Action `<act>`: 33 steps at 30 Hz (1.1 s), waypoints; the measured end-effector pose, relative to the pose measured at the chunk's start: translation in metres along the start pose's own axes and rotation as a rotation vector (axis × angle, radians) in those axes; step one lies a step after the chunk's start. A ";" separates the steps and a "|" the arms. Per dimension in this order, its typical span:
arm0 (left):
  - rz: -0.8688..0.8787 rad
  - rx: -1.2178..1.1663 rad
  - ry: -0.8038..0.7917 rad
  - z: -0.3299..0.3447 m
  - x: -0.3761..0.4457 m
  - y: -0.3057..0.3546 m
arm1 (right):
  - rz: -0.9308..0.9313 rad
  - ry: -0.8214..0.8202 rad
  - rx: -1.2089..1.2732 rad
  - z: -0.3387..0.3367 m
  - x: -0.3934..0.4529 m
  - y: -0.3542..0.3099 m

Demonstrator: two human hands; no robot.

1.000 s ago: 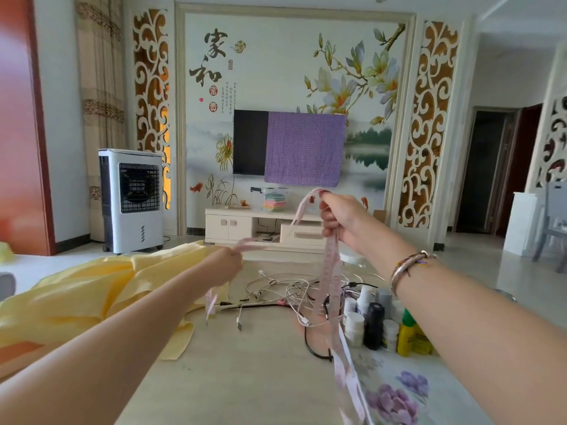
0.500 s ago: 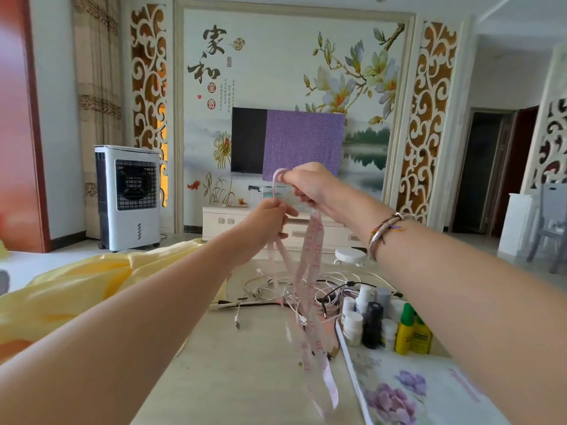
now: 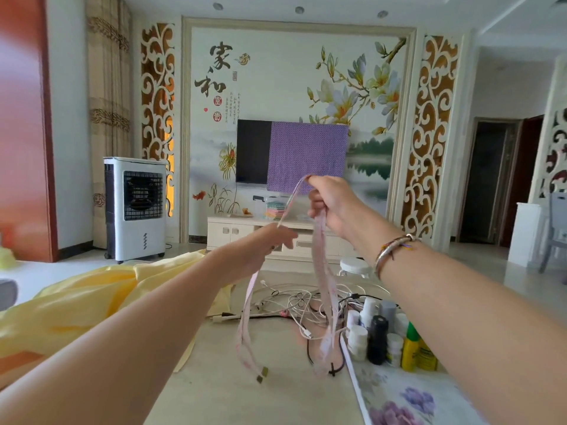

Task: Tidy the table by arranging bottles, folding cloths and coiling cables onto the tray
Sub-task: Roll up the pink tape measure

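While both hands are raised above the table (image 3: 245, 391), the right hand (image 3: 329, 200) grips the folded pink tape (image 3: 322, 271); the left hand (image 3: 270, 245) pinches its other strand, ends dangling over the cables (image 3: 294, 305).

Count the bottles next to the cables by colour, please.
White bottles: 5
Black bottle: 1
Grey bottle: 1
Yellow bottles: 2
Total: 9 in view

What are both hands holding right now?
Left hand: pinching the pink flat measuring tape.
Right hand: gripping the same tape's folded loops.
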State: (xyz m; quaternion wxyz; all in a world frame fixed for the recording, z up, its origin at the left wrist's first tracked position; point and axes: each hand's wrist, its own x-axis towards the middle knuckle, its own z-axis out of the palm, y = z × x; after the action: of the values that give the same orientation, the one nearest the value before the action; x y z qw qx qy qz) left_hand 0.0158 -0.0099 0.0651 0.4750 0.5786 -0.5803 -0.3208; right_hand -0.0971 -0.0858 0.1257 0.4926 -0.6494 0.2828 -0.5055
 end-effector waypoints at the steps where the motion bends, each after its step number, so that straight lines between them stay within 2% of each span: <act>1: 0.024 -0.001 -0.053 0.002 -0.001 0.004 | 0.011 -0.027 0.093 0.003 0.000 -0.004; 3: 0.061 -0.012 -0.113 0.004 0.002 0.008 | 0.037 -0.089 0.202 0.008 -0.001 -0.012; 5: 0.086 -0.004 -0.105 0.006 0.007 0.011 | 0.047 -0.141 0.226 0.011 -0.002 -0.017; 9: 0.134 0.067 0.038 0.006 0.014 0.016 | 0.003 -0.186 0.270 0.010 -0.004 -0.024; 13: 0.156 0.078 0.101 0.005 0.013 0.018 | -0.011 -0.196 0.314 0.005 -0.006 -0.025; 24: 0.122 -0.004 0.067 0.014 0.012 0.013 | -0.076 -0.186 0.349 -0.005 -0.013 -0.022; 29: 0.079 -0.188 0.020 0.018 0.014 0.010 | -0.085 -0.140 0.367 -0.011 -0.012 -0.018; 33: 0.054 -0.233 0.037 0.019 0.016 0.007 | -0.063 -0.076 0.434 -0.020 -0.010 -0.013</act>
State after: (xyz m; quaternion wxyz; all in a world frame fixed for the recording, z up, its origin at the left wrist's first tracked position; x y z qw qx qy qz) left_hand -0.0022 -0.0278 0.0681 0.5581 0.5093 -0.5457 -0.3624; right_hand -0.1205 -0.0799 0.1340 0.6151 -0.5553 0.1280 -0.5449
